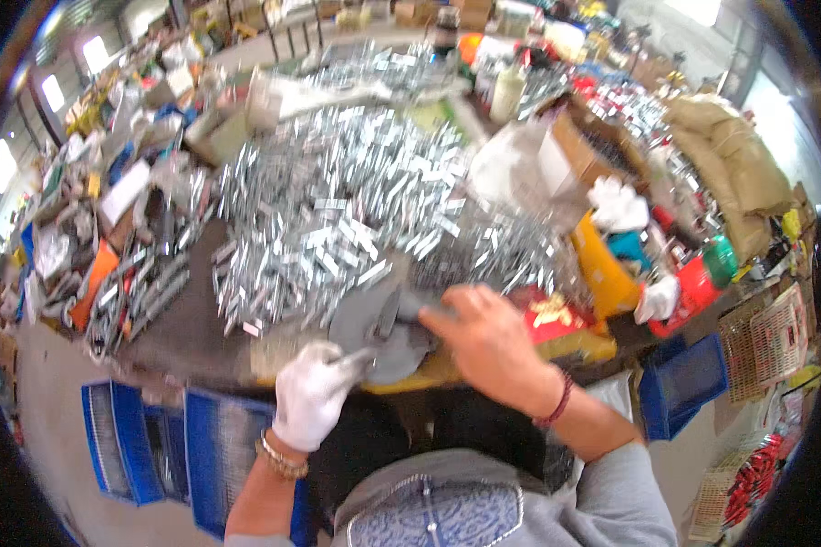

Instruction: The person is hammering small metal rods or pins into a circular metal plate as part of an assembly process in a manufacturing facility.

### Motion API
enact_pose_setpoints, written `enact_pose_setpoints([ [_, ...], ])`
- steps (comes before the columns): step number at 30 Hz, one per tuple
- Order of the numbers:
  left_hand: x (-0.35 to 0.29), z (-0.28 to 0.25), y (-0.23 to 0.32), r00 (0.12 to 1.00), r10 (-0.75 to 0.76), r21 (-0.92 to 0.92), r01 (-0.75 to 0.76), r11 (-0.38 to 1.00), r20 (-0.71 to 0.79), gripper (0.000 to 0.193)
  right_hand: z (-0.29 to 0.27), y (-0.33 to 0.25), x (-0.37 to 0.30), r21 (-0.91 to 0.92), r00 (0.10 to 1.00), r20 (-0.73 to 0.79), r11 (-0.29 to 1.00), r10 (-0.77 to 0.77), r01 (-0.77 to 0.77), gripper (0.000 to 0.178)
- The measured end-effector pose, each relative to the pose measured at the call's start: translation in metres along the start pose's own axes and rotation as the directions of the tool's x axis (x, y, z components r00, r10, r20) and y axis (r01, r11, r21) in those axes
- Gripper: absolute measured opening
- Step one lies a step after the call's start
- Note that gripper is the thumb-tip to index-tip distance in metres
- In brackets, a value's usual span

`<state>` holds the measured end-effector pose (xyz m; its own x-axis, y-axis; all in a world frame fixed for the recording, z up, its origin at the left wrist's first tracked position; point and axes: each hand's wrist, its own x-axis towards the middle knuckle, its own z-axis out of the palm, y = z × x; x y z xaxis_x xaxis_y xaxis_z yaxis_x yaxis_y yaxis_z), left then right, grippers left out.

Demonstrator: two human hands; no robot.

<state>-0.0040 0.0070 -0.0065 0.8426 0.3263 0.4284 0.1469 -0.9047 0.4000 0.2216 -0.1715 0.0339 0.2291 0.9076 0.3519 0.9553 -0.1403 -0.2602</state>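
Observation:
My left hand point(312, 397), in a white glove, is closed around a small metal piece point(360, 358) at the table's near edge. A round grey disc point(394, 365) lies just beyond and beside it. My bare right hand point(493, 342) reaches over the disc's right side, its fingers drawn together at a grey metal part point(409, 304). Blur hides that part's exact kind. A wide heap of shiny flat metal strips point(347, 182) covers the table in front of both hands. Right of my right hand, small yellowish pieces point(556, 314) lie on a red surface.
A yellow bin point(602, 273), a white glove point(618, 204) and a red basket point(684, 296) stand at the right, with a cardboard box point(579, 155) behind. Mixed metal parts point(150, 292) lie left. Blue crates point(123, 442) stand below the table's edge.

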Motion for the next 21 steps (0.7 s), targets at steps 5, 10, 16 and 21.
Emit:
enact_pose_setpoints([
  [5, -0.002, -0.007, 0.010, 1.000, -0.013, -0.030, 0.013, 0.999, -0.017, 0.036, 0.001, -0.015, -0.017, 0.191, 0.996, 0.078, 0.981, -0.041, 0.025, 0.020],
  [10, 0.006, -0.011, 0.011, 0.999, -0.024, -0.033, 0.023, 0.999, -0.026, 0.031, 0.015, -0.005, -0.013, 0.237, 0.992, 0.111, 0.971, -0.056, 0.029, 0.022],
  [16, 0.012, -0.010, 0.012, 0.999, -0.035, -0.043, 0.034, 0.999, -0.027, 0.032, 0.011, 0.000, -0.010, 0.294, 0.990, 0.073, 0.951, -0.119, 0.092, 0.021],
  [21, 0.006, -0.008, 0.012, 0.999, -0.020, -0.043, 0.018, 0.999, -0.038, 0.031, 0.011, -0.006, -0.009, 0.178, 0.983, 0.071, 0.971, -0.172, 0.157, 0.025],
])
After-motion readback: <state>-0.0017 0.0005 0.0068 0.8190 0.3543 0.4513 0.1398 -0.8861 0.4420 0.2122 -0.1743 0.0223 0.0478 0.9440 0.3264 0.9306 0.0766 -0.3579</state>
